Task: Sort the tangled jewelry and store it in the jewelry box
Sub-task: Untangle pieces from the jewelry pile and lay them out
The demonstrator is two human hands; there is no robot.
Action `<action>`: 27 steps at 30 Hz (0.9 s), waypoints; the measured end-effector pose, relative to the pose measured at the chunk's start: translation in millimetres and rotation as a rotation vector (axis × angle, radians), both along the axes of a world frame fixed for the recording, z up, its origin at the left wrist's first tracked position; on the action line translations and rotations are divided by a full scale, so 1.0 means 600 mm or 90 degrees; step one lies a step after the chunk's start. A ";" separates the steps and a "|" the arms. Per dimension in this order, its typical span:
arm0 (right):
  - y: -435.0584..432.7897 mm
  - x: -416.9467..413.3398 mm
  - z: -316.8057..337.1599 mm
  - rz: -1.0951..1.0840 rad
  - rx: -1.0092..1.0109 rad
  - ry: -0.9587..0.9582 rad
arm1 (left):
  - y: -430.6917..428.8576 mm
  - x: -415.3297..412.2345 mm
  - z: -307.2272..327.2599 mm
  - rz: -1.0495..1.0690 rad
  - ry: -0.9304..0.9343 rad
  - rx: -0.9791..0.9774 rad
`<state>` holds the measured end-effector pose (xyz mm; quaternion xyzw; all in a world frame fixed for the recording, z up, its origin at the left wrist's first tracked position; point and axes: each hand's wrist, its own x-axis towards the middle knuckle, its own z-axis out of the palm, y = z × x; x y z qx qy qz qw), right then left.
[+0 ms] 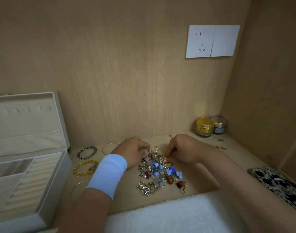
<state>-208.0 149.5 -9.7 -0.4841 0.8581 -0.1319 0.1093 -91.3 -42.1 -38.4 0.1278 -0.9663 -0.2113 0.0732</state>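
A tangled pile of jewelry with blue, red, brown and silver pieces lies mid-table. My left hand, a white band on its wrist, has curled fingers pinching at the pile's far left edge. My right hand is curled too, its fingertips pinching something small at the pile's far right edge. The open white jewelry box stands at the left, lid raised, with ring rolls and compartments inside. A grey bead bracelet, a yellow bead bracelet and thin bangles lie between box and pile.
Two cosmetic jars stand in the back right corner, with small chain pieces nearby. A patterned phone lies at the right edge. A white towel covers the front. A wall socket sits on the wooden back wall.
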 end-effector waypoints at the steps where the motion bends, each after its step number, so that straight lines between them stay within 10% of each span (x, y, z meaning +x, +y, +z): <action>1: 0.006 0.000 0.007 -0.003 -0.004 -0.010 | 0.004 -0.002 -0.002 -0.011 -0.002 0.010; 27: 0.024 0.020 -0.016 -0.026 -0.073 -0.071 | 0.072 0.005 0.006 -0.067 0.088 0.010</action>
